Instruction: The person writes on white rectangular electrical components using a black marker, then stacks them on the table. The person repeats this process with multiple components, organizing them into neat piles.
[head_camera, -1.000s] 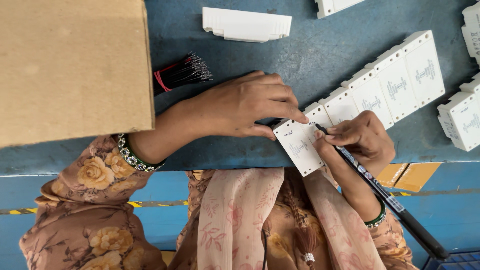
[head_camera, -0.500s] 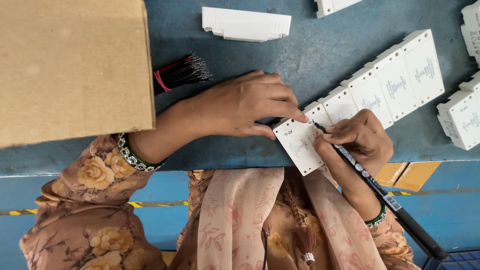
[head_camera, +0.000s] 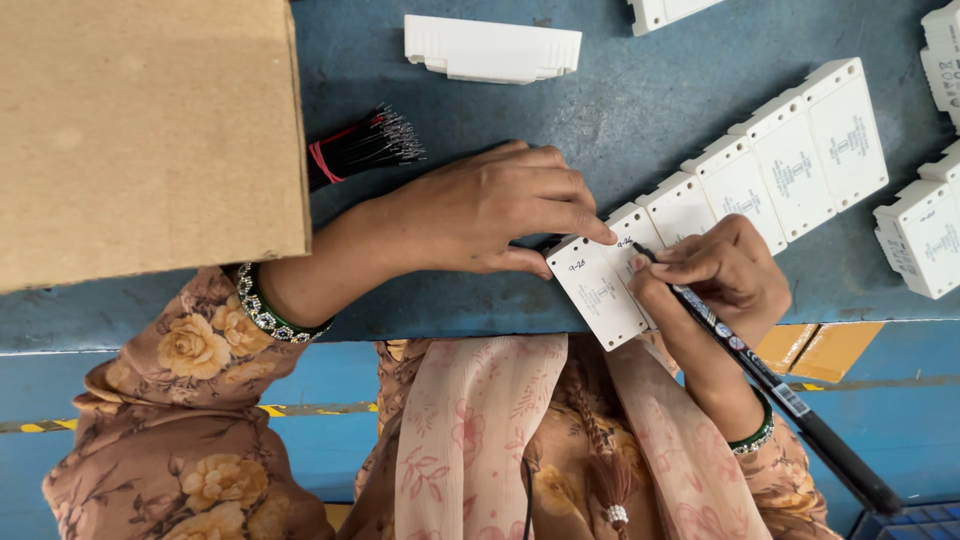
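Observation:
A row of white rectangular plastic boxes (head_camera: 770, 170) with printed labels lies diagonally on the blue-grey table (head_camera: 640, 110). My left hand (head_camera: 490, 210) presses its fingertips on the top edge of the nearest white box (head_camera: 598, 293) at the table's front edge. My right hand (head_camera: 725, 275) grips a black marker pen (head_camera: 770, 385), its tip touching the second box (head_camera: 632, 235) near handwritten marks. The pen's long body runs down to the lower right.
A large brown cardboard box (head_camera: 145, 130) fills the upper left. A bundle of black and red wires (head_camera: 360, 150) lies beside it. A white ribbed housing (head_camera: 490, 48) lies at the back. More white boxes (head_camera: 925, 235) sit at the right edge.

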